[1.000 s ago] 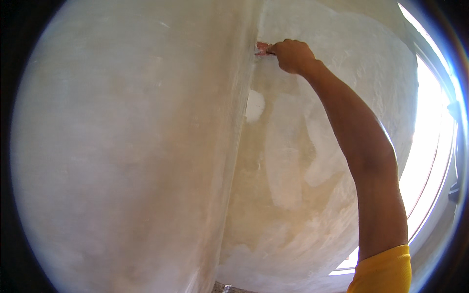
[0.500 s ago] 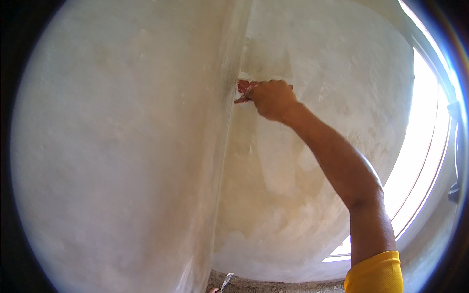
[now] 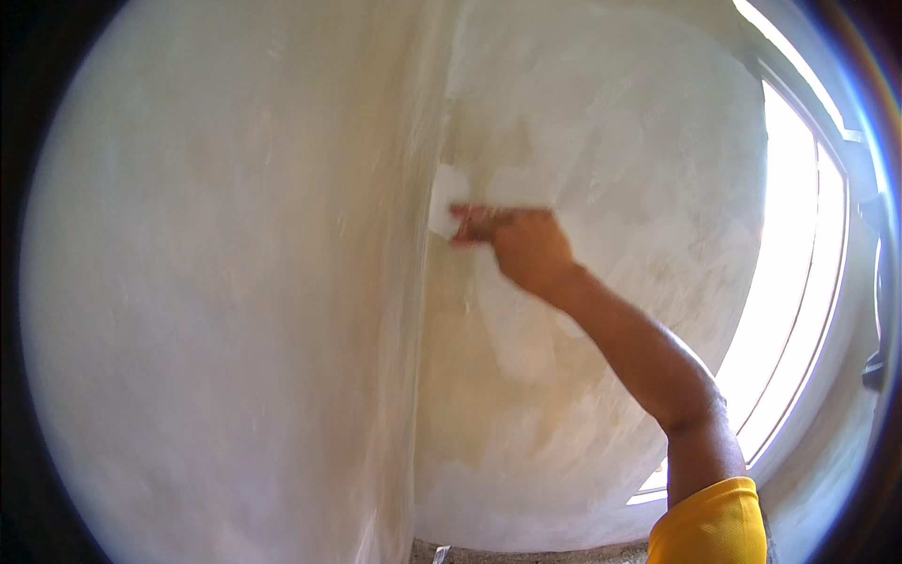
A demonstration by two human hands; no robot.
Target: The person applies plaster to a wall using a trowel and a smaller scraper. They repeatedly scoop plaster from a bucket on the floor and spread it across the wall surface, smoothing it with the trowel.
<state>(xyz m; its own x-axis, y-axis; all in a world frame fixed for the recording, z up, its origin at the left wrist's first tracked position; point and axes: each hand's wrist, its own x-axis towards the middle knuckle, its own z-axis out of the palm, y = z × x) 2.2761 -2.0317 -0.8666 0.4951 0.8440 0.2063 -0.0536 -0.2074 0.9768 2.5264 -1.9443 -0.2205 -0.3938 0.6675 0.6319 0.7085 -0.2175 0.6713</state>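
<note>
My right hand [image 3: 534, 246] reaches up to the wall, its fingers closed around a red putty spreader [image 3: 467, 226]. Motion smears the spreader, and my fingers cover much of it. It sits close to the inside corner, beside a white putty patch [image 3: 451, 188] on the right-hand wall [image 3: 601, 169]. At the lower edge only the tip of a metal blade [image 3: 441, 555] pokes into view. My left hand is out of the picture.
The left-hand wall [image 3: 216, 282] meets the right-hand one at a vertical corner. A bright window [image 3: 794, 235] stands to the right of my arm. Along the bottom runs a rough, darker strip [image 3: 526, 556].
My right hand and the spreader have moved down along the corner, and a white patch now shows beside them. My left hand's fingertips have dropped out of view, leaving just the blade tip.
</note>
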